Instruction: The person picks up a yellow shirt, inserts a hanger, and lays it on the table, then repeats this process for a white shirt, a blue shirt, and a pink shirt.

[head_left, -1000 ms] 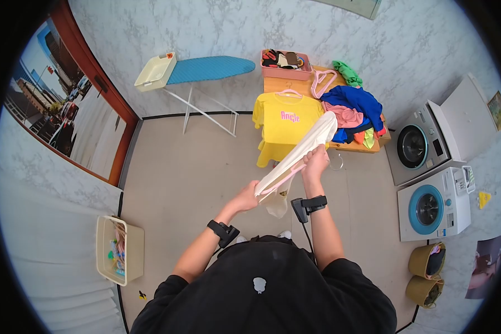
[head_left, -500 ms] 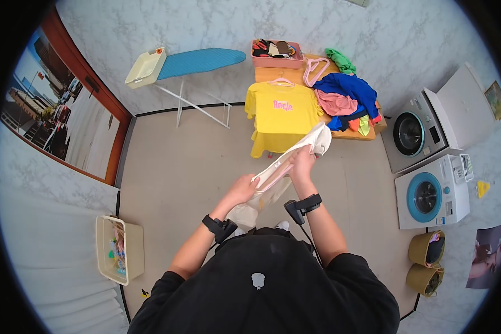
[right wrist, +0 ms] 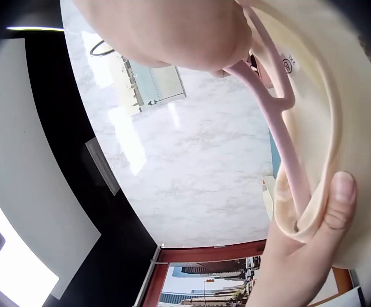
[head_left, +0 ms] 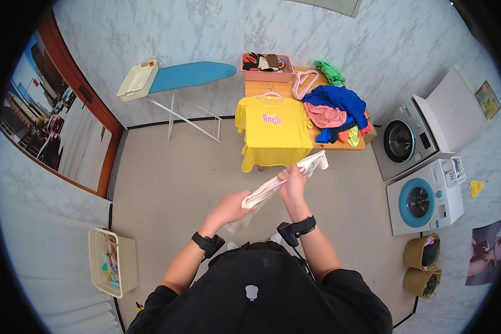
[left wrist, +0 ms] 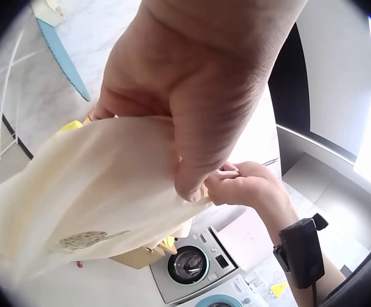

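Both hands hold a cream T-shirt point(left wrist: 109, 185) in front of the body. A pink hanger point(right wrist: 284, 141) lies inside its neck opening, where a small label shows. My left hand point(head_left: 228, 210) pinches the shirt's collar edge, with the thumb outside the fabric in the right wrist view. Gripping the hanger's other end, my right hand point(head_left: 293, 182) is higher and farther right. A dark print shows on the hanging cloth in the left wrist view. Beyond the hands, a yellow T-shirt point(head_left: 270, 131) on a pink hanger lies over the table's front edge.
The wooden table point(head_left: 256, 88) bears a clothes pile point(head_left: 339, 106), spare pink hangers point(head_left: 304, 83) and a pink bin point(head_left: 267, 76). An ironing board point(head_left: 192, 76) stands back left, washing machines point(head_left: 417, 200) at right. A cream basket point(head_left: 129, 267) sits at lower left.
The cream shirt has swung from a wide, stretched-out view to a narrow one. Both hands have shifted slightly left and down relative to the table, keeping their hold.
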Tool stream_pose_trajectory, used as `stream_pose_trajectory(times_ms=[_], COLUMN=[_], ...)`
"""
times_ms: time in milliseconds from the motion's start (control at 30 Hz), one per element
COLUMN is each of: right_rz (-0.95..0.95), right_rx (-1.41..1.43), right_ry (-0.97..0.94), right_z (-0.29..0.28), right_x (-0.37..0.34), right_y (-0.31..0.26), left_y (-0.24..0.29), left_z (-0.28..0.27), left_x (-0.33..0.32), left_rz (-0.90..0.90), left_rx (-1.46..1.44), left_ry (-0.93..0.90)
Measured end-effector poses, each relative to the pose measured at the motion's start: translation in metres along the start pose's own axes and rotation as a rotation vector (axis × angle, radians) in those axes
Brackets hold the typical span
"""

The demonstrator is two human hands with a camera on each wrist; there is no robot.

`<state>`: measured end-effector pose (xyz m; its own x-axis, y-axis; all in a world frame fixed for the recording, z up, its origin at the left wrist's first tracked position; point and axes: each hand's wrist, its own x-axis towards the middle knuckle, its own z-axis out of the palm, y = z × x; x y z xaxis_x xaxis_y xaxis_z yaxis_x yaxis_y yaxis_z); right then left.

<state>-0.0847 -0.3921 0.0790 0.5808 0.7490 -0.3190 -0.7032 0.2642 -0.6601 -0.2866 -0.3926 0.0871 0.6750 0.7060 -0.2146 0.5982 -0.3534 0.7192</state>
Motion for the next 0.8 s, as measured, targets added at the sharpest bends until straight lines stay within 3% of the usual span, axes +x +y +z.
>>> stream_pose_trajectory(times_ms=[133, 200, 233, 300, 333, 367, 433, 500, 533, 600, 733, 800], right_rz=[-0.056, -0.097, -0.097, 0.118, 0.161, 0.165, 0.071, -0.546, -0.544, -1.511, -1.453, -0.872], right_rx=[-0.016, -0.361, -0.360, -0.482, -0.497, -0.497, -0.861, -1.110, -1.111, -1.506, -1.549, -1.206], right_ry=[-0.092, -0.112, -0.110, -0.511, -0.601, -0.601, -0.602, -0.313, -0.314, -0.111, -0.137, -0.297], right_z=[0.006, 0.012, 0.014, 0.013, 0.009, 0.006, 0.000, -0.004, -0.006, -0.008, -0.023, -0.036], right_x=[-0.005, -0.017, -0.022, -0.029, -0.027, -0.024, -0.019, -0.019, -0.015, -0.003, 0.009, 0.018], right_y=[0.006, 0.009, 0.004, -0.012, -0.020, -0.032, -0.055, -0.065, -0.072, -0.086, -0.098, -0.103], left_y=[0.013, 0.010, 0.010, 0.007, 0.004, -0.001, -0.015, -0.031, -0.029, -0.038, -0.044, -0.049], left_z=[0.001, 0.002, -0.003, -0.020, -0.027, -0.035, -0.046, -0.056, -0.065, -0.075, -0.087, -0.089], left_x=[-0.005, -0.002, -0.003, -0.008, -0.011, -0.016, -0.025, -0.035, -0.042, -0.051, -0.061, -0.063], left_rz=[0.067, 0.039, 0.040, 0.013, 0.010, 0.013, 0.016, 0.027, 0.005, 0.003, 0.001, 0.004], left_rx=[-0.041, -0.085, -0.084, -0.198, -0.198, -0.211, -0.223, -0.431, -0.517, -0.549, -0.620, -0.596], left_ry=[0.104, 0.221, 0.218, 0.272, 0.271, 0.277, 0.282, 0.284, 0.241, 0.224, 0.169, 0.179])
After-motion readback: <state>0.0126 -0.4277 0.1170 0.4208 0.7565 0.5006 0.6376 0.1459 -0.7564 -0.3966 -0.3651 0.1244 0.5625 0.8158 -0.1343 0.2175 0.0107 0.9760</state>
